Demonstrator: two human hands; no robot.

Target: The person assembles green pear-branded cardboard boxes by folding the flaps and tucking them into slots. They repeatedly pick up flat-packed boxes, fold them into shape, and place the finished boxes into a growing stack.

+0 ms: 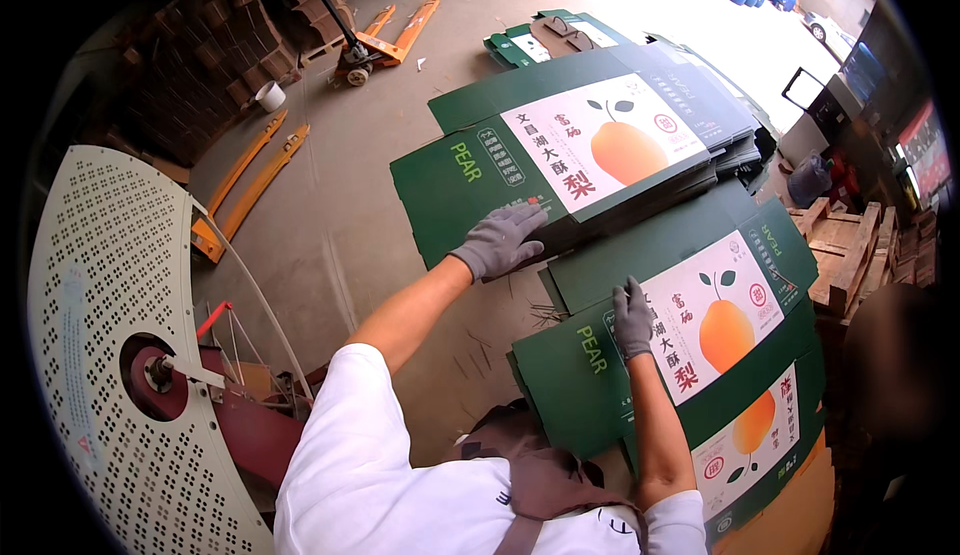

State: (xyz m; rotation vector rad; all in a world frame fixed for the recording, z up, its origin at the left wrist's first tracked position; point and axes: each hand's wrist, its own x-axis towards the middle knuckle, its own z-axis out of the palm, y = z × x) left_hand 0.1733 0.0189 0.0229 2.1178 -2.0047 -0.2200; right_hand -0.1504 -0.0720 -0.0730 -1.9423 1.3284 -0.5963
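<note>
Both hands wear grey gloves. My left hand (505, 242), fingers stretched out and apart, is at the near edge of a stack of flat printed carton blanks (450, 195). These blanks are dark green, with a white panel and an orange-yellow pear picture. Over the left part of a nearer carton blank (585, 355) of the same print is my right hand (632, 317), its fingers extended and holding nothing visible. Whether its palm presses on the cardboard, I cannot tell. Closer to me another printed carton panel (740, 445) shows the pear upside down.
A perforated cream machine guard (110, 305) with a dark red hub stands at left. Beyond it are orange pallet jacks (385, 45), a white bucket (270, 96) and piled brown cardboard (200, 45). Wooden pallets (850, 245) lie at right. Thin scraps litter the floor.
</note>
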